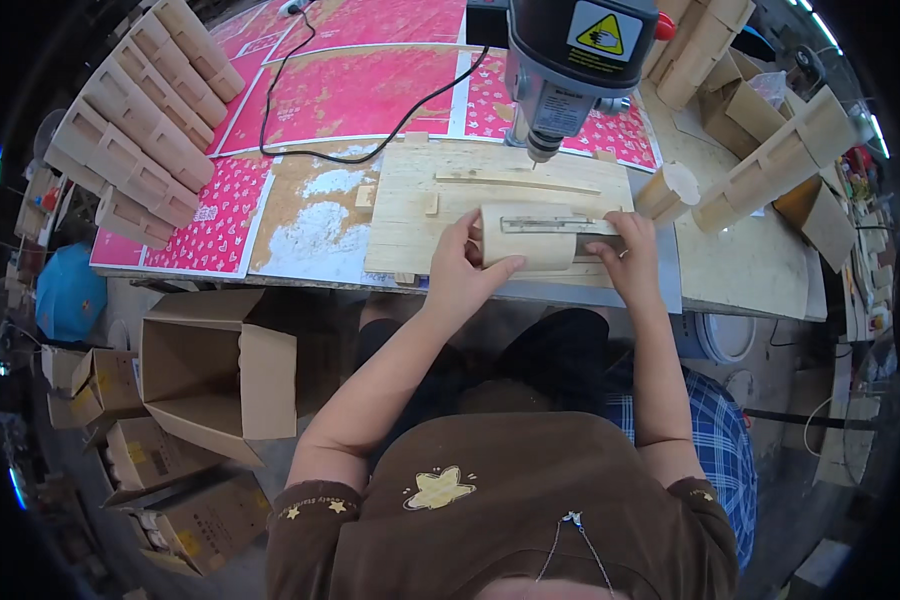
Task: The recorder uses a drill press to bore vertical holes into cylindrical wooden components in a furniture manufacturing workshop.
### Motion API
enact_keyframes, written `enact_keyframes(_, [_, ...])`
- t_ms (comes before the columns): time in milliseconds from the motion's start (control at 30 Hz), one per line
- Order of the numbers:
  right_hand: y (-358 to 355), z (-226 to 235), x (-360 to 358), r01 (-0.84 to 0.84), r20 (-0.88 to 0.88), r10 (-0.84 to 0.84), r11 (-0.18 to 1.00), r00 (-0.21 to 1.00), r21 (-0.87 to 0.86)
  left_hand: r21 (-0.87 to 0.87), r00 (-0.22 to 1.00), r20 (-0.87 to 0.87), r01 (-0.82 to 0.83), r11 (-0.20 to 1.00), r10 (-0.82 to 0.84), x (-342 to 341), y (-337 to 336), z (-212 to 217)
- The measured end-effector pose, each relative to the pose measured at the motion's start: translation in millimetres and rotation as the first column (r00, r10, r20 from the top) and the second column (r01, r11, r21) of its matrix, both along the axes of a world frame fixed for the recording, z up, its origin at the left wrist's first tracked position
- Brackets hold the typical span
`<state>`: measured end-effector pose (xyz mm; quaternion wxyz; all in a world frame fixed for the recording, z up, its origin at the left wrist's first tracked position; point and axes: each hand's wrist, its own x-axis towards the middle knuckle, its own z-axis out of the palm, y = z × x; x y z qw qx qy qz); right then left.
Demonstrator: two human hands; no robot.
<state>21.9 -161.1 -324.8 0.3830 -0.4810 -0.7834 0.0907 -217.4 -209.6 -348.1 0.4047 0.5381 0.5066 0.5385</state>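
Observation:
A pale wooden cylinder [525,252] lies on its side over the wooden board, below the drill press chuck [543,148]. My left hand [462,272] grips its left end, thumb along the near side. Along the top of the cylinder rests a narrow slotted jig [545,226], light coloured with a dark-edged slot. My right hand [628,252] is closed on the jig's right end, beside the cylinder's right end. A grey part shows between the right fingers and the cylinder; whether it goes inside cannot be made out.
The drill press [575,70] stands behind the board [400,220], with a black cable [370,158] to its left. Wooden cylinders are stacked at left [135,130] and right [780,160]. White sawdust [320,240] lies left of the board. Open cardboard boxes [270,385] stand on the floor.

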Motion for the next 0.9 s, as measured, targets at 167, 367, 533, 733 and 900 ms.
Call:
enact_keyframes(167, [34.4,-2.4,-3.6,0.169,0.094,-0.179,0.980,0.979,0.108,0.194,0.918,-0.382,-0.038,0.980,0.111,-6.3,23.1,-4.9])
enact_keyframes(367, [54.8,-10.2,-26.9,0.179,0.072,-0.181,0.983,0.981,0.036,0.119,0.815,-0.550,-0.140,0.983,0.182,-21.2,49.6,-17.6])
enact_keyframes(533, [49.0,-10.2,-36.8,0.121,-0.003,-0.121,0.990,0.993,0.069,0.216,0.756,-0.623,-0.080,0.973,0.201,-38.9,56.1,-27.7])
enact_keyframes(733, [73.5,76.3,-19.3,0.065,-0.453,0.010,0.987,0.891,0.149,0.185,0.740,-0.658,-0.019,0.983,0.138,-44.1,59.8,-31.4])
enact_keyframes(900, [124.9,165.1,-33.3,-0.006,-0.481,0.135,0.965,0.866,0.260,0.220,0.740,-0.657,0.009,0.976,0.141,-44.2,60.1,-31.7])
